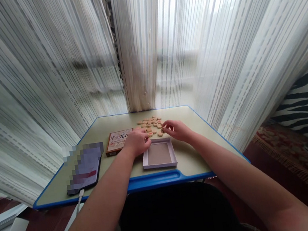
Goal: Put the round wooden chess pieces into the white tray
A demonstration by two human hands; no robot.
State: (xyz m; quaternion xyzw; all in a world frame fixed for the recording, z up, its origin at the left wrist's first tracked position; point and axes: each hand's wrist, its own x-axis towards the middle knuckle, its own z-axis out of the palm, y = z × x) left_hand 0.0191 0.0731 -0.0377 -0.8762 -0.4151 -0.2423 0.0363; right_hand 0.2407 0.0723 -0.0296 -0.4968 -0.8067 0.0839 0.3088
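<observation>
We see the round pieces [153, 121] spread over the far middle of the table [191, 116], just beyond an open shallow box [160, 165]. Our right hand [176, 130] has a narrow grip, thumb and fingertips closing on 1 piece [163, 130] at the right near side of the scatter; we cannot tell whether it is clear of the tabletop. Our left hand [138, 140] is curled at the box's far left corner, its fingertips near more pieces; we cannot tell if it holds anything.

The pieces look like wood, so we judge each 1 light, stiff and hard to damage, though a smooth face could slip. The edge seems the best hold: 2 fingertips on opposite sides, leaving the marked face free. The box looks like thin card, light and prone to bending or sliding, so we would hold it low on a side wall, near a corner. To the left, the printed box [119, 141] seems stiffer, and its outer edges offer a firm hold.
</observation>
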